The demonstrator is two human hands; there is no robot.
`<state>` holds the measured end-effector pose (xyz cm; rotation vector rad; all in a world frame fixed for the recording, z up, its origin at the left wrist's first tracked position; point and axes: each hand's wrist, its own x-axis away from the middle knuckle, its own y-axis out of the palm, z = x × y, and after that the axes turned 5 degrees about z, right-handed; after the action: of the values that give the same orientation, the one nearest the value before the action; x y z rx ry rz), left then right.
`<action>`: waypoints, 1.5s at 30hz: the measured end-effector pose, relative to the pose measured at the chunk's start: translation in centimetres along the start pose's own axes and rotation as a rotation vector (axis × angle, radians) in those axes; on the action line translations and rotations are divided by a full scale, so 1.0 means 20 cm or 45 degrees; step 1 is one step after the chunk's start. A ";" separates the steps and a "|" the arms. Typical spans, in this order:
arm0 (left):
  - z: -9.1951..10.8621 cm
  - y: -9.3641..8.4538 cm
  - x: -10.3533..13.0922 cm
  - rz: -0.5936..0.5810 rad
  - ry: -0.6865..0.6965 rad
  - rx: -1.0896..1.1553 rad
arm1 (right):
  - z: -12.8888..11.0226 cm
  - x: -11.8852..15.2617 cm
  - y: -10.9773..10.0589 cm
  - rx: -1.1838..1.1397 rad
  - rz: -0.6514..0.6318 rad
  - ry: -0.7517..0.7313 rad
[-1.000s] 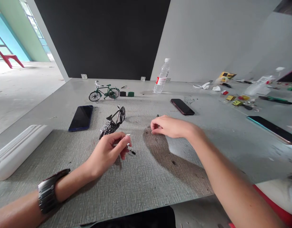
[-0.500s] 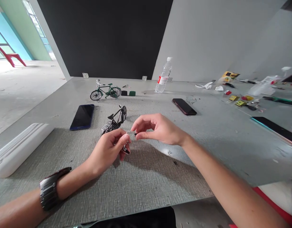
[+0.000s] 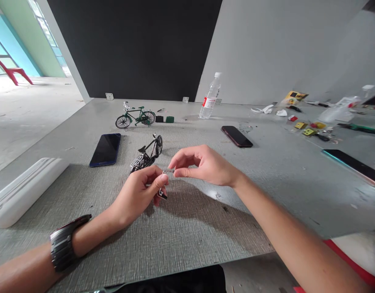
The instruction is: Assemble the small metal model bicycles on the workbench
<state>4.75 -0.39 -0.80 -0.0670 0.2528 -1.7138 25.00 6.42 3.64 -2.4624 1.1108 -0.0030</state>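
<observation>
My left hand is closed in a pinch around a small silver miniature handlebar, whose lower end with a black tip dangles below the thumb. At its other end, my right hand pinches a small dark piece at the bar's tip between thumb and fingertips; the fingers partly hide it. Just behind my left hand stands a black miniature bicycle, its silver rear rack toward me and no handlebar visible on it. Farther back is a green miniature bicycle with a silver handlebar.
A dark phone and a white casing lie left. Behind are small black and green boxes and a water bottle. Two more phones, yellow pieces and pliers lie right.
Both hands stay almost in place. The small dark piece at the right fingertips has turned slightly, and the lower end of the handlebar has shifted a little.
</observation>
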 end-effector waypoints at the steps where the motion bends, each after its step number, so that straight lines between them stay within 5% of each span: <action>1: 0.00 0.00 0.00 0.000 -0.001 -0.001 | 0.00 0.00 0.00 -0.005 -0.001 0.005; 45: -0.07 0.04 -0.04 -0.089 -0.094 0.201 | 0.06 -0.02 0.02 0.199 -0.034 -0.015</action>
<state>5.36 0.39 -2.19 -0.0232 0.0607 -1.7915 24.67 6.95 2.47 -2.3354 1.0324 -0.0805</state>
